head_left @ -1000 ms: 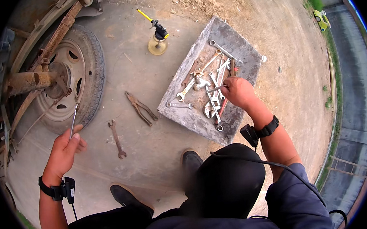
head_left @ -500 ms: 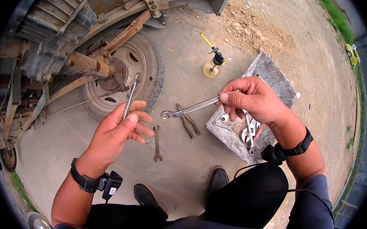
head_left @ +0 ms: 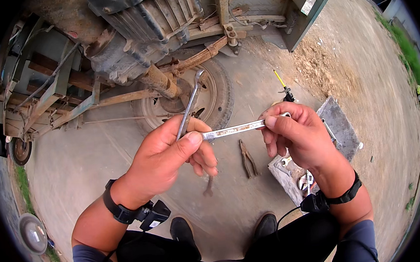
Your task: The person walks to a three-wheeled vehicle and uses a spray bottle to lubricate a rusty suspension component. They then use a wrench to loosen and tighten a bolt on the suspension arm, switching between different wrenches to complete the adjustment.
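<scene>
My left hand (head_left: pixel 161 161) is closed on a steel wrench (head_left: pixel 189 107), which slants up past the thumb with its head above. A second wrench (head_left: pixel 239 128) spans the gap between my hands, nearly level. Its left end meets my left thumb and fingers; the ring at its right end lies in the pinch of my right hand (head_left: pixel 301 133). On the ground beyond and between the hands are rusty pliers (head_left: pixel 247 161). A rusty open-end wrench (head_left: pixel 208 187) shows only partly below my left fingers.
A grey metal tray (head_left: pixel 343 126) with several wrenches stands at the right, partly behind my right hand. An oil can with a yellow spout (head_left: pixel 280 80) is beyond. The vehicle's rusty underside (head_left: pixel 163 83) and a wheel (head_left: pixel 223 98) fill the upper left. A round basin (head_left: pixel 32 233) sits far left.
My hands have come together, so the right hand's wrench now reaches my left thumb. The whole view has shifted, with ground objects appearing farther right and lower.
</scene>
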The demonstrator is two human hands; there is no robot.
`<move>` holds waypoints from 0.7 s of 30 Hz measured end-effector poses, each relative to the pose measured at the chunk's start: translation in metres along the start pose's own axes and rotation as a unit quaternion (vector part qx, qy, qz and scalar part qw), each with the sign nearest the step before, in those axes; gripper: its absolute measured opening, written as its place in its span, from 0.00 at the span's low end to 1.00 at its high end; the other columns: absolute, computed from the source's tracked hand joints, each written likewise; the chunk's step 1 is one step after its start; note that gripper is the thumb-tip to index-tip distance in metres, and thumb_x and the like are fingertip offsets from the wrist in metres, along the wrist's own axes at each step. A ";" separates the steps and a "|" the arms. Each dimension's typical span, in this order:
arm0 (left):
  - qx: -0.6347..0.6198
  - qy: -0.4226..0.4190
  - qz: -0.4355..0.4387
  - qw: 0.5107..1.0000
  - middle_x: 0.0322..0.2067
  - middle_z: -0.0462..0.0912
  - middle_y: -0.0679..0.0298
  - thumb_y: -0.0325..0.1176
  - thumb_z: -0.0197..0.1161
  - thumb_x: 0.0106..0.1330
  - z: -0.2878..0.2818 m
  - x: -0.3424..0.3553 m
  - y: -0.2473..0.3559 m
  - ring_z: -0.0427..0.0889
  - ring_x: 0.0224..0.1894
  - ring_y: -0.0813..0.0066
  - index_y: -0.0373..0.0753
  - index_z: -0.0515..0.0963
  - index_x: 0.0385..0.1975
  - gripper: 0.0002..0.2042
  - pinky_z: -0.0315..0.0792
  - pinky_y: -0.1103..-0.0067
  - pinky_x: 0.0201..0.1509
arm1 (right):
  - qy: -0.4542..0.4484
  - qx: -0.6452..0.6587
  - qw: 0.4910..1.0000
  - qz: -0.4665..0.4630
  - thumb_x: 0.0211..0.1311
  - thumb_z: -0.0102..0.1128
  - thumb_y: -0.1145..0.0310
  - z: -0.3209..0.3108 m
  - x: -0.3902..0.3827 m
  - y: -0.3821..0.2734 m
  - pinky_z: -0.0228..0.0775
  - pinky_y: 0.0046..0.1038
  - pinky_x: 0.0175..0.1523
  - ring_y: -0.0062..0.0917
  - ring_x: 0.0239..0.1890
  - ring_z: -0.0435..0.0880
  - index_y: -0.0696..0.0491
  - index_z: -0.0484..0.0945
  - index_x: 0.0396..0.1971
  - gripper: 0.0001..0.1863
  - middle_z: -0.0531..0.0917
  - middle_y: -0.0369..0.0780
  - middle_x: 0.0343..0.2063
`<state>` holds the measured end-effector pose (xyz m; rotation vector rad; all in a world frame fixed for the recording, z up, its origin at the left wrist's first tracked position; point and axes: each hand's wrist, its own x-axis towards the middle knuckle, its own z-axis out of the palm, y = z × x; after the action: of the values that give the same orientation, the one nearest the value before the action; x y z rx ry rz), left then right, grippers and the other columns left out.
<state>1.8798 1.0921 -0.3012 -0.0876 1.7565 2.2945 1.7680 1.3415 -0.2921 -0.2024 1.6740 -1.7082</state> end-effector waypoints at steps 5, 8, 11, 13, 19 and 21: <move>-0.002 -0.003 0.013 1.000 0.30 0.83 0.56 0.36 0.49 0.77 -0.005 -0.001 0.003 0.86 0.32 0.64 0.37 0.69 0.50 0.11 0.76 0.76 0.34 | -0.022 0.023 0.999 -0.020 0.66 0.57 0.69 0.003 -0.003 -0.001 0.66 0.19 0.29 0.17 0.23 0.79 0.61 0.81 0.42 0.12 0.84 0.38 0.28; 0.002 -0.008 0.023 1.000 0.30 0.83 0.56 0.37 0.49 0.77 -0.010 -0.003 0.007 0.86 0.31 0.63 0.37 0.69 0.50 0.11 0.76 0.75 0.34 | -0.055 0.065 0.996 -0.040 0.66 0.57 0.70 0.007 -0.005 -0.003 0.68 0.19 0.29 0.19 0.26 0.82 0.62 0.80 0.47 0.14 0.85 0.39 0.31; -0.004 -0.018 0.037 0.999 0.29 0.82 0.54 0.37 0.49 0.77 -0.010 -0.003 0.011 0.86 0.30 0.62 0.37 0.68 0.50 0.11 0.77 0.74 0.33 | -0.059 0.111 0.990 -0.057 0.66 0.58 0.72 0.017 -0.008 -0.004 0.71 0.19 0.30 0.22 0.29 0.85 0.62 0.79 0.49 0.15 0.86 0.40 0.33; -0.015 -0.030 0.044 0.998 0.30 0.83 0.56 0.38 0.49 0.78 -0.011 -0.002 0.012 0.86 0.30 0.64 0.37 0.68 0.49 0.11 0.76 0.75 0.34 | -0.060 0.125 0.989 -0.057 0.67 0.59 0.74 0.026 -0.007 -0.005 0.73 0.20 0.33 0.24 0.33 0.87 0.61 0.78 0.51 0.15 0.86 0.41 0.35; -0.041 -0.048 0.045 0.997 0.31 0.84 0.59 0.39 0.49 0.78 -0.010 -0.002 0.013 0.86 0.33 0.70 0.36 0.68 0.48 0.12 0.75 0.79 0.35 | -0.073 0.142 0.985 -0.067 0.68 0.61 0.73 0.050 -0.005 -0.003 0.76 0.21 0.37 0.24 0.38 0.86 0.61 0.76 0.51 0.15 0.85 0.42 0.38; -0.041 -0.046 0.043 0.997 0.31 0.84 0.59 0.40 0.49 0.78 -0.008 -0.001 0.013 0.86 0.33 0.70 0.36 0.68 0.48 0.12 0.75 0.79 0.35 | -0.071 0.159 0.982 -0.069 0.67 0.62 0.74 0.057 -0.003 0.001 0.76 0.21 0.37 0.23 0.38 0.86 0.61 0.75 0.51 0.15 0.85 0.41 0.37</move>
<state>1.8773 1.0809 -0.2908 0.0783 1.6523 2.3898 1.8036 1.2975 -0.2837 -0.2867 1.2891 -1.9880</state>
